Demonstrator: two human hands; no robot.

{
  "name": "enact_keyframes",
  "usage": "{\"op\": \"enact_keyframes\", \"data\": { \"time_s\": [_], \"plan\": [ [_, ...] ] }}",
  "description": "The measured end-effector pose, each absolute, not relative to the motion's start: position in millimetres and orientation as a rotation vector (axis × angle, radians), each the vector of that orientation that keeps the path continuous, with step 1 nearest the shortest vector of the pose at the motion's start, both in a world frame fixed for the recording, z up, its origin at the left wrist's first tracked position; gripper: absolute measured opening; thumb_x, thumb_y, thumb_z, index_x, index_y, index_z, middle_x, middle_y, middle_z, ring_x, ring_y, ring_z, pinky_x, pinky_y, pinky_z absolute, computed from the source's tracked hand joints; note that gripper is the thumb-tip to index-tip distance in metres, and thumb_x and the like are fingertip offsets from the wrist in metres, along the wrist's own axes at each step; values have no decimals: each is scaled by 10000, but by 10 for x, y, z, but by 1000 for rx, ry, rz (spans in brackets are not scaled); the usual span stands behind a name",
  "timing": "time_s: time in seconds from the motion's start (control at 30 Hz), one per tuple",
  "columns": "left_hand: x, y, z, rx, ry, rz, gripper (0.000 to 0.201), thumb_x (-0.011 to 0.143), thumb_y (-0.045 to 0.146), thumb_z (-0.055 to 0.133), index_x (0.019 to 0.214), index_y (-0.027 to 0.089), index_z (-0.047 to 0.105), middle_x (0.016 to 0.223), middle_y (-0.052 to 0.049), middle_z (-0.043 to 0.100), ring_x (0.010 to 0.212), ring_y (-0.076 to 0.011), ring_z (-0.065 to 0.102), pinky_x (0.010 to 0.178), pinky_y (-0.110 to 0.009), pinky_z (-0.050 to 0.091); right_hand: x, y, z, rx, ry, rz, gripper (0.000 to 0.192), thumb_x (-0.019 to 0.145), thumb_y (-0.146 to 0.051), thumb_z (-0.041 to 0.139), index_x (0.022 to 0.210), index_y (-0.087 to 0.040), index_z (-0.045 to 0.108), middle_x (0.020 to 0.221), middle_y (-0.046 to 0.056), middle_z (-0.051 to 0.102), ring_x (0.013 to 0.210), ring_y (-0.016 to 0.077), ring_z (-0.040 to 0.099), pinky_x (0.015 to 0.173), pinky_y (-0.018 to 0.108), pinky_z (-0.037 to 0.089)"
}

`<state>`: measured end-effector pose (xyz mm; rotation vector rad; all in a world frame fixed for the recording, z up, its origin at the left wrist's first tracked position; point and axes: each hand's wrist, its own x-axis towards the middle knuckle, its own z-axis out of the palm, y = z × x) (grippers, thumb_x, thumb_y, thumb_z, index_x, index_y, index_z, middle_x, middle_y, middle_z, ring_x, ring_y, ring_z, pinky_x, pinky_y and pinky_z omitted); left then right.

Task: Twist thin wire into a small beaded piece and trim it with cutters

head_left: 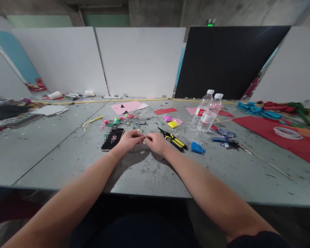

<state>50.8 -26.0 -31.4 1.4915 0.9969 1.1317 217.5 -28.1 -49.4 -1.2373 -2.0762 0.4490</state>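
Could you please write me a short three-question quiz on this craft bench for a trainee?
1. True or false: the left hand and the right hand meet at the fingertips, pinching something thin between them.
2. What lies on the table just left of the left hand: A) a phone, B) a roll of tape, C) a cup?
3. How many water bottles stand to the right of the yellow-and-black pliers?

Key: 1 true. 2 A. 3 two.
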Motion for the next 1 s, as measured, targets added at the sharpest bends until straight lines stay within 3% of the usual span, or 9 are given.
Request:
{"op": "enact_keyframes", "data": {
  "time_s": [0.27, 0.8, 1.0],
  "plan": [
    [492, -249, -333, 1524, 961, 959, 385, 555, 466, 908, 678, 152, 721, 607, -3, 649, 603, -121, 586, 635, -262, 496, 2268, -258, -523, -1116, -2001, 490, 288, 833, -300, 484, 568, -203, 426, 541, -48, 365, 596, 112, 374, 597, 261, 268],
    [425, -189, -403, 1654, 954, 932, 355, 640, 462, 849, 686, 139, 707, 578, -3, 637, 564, -119, 578, 604, -256, 482, 2225, -265, -560, -1090, -1998, 634, 286, 807, -340, 505, 563, -192, 476, 526, -46, 377, 587, 112, 384, 574, 260, 261],
    [426, -214, -405, 1653, 975, 939, 318, 656, 436, 835, 703, 144, 718, 580, -5, 652, 561, -126, 593, 601, -257, 488, 2217, -260, -569, -1127, -1986, 653, 305, 804, -327, 497, 536, -201, 424, 524, -48, 331, 586, 110, 363, 574, 266, 247]
  ]
}}
